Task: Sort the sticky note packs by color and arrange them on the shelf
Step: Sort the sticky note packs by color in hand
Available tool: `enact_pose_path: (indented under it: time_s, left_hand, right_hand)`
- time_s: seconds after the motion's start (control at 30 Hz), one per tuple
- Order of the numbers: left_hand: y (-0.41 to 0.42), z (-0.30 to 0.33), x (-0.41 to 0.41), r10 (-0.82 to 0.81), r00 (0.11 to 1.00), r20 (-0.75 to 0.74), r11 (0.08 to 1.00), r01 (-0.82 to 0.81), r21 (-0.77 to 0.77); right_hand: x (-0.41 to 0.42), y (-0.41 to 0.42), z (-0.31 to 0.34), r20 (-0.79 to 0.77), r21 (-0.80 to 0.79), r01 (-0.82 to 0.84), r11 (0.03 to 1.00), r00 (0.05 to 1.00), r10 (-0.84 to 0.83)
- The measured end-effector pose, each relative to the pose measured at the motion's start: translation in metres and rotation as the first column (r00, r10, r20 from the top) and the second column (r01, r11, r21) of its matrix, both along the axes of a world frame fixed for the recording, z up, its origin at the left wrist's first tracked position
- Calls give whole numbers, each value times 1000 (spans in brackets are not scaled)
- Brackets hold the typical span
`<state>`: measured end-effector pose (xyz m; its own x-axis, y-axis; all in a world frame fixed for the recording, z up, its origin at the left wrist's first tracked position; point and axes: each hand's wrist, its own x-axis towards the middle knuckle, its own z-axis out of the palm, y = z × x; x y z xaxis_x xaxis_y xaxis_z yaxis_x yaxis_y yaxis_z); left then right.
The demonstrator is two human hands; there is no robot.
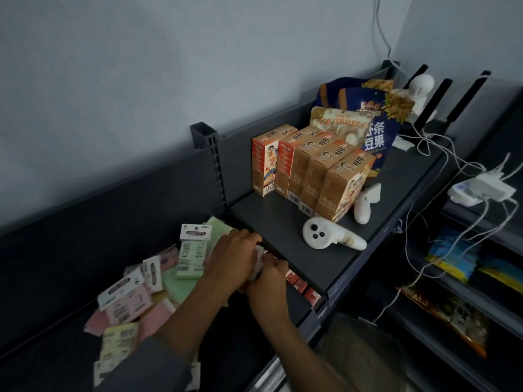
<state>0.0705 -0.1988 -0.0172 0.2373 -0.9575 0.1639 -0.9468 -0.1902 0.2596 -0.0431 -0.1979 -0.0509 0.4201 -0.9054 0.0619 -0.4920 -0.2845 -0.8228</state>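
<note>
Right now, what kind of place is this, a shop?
Probably a small shop or stockroom: dark metal shelving holds rows of snack boxes, snack bags, and loose sticky note packs.

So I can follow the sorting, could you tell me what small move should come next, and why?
Probably set the pack that both hands hold, left hand and right hand, onto its matching colour. Green packs and pink packs lie mixed on the shelf.

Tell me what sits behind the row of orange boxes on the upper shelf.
Behind the orange boxes stand a Squirrels bag and blue snack bags; their lower parts are hidden.
</note>
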Motion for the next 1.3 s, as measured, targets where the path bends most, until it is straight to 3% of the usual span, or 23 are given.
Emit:
enact_pose_path:
  time_s: [0.27, 0.4, 0.83, 0.93, 1.07, 1.2, 1.3]
  left_hand:
    - [-4, 1, 3, -1, 997, 75, 987, -11, 162]
    - [1, 6, 2, 48, 998, 27, 990, -52, 129]
    - [34, 15, -9, 200, 921, -335, 972, -229, -47]
    - [38, 18, -9, 202, 916, -346, 970, -237, -62]
    - [43, 26, -8, 135, 964, -228, 980, -164, -112]
    - [40, 39, -12, 73, 991, -112, 965, -99, -243]
    - [42, 47, -19, 144, 981, -127, 932, -178, -315]
  right_hand:
    - [-7, -2, 4, 41, 126, -14, 992, 999, 9]
    - [3, -4, -13, -28, 142, -121, 983, 992, 126]
    - [8, -1, 14, -127, 123, -161, 979, 976, 177]
    - [7, -3, 17, -18, 184, -157, 970, 986, 163]
    - [0, -7, 32, 213, 272, -155, 950, 972, 97]
    - [-11, -10, 65, 422, 211, -100, 972, 907, 2]
    - [-18, -16, 82, 489, 174, -122, 977, 872, 21]
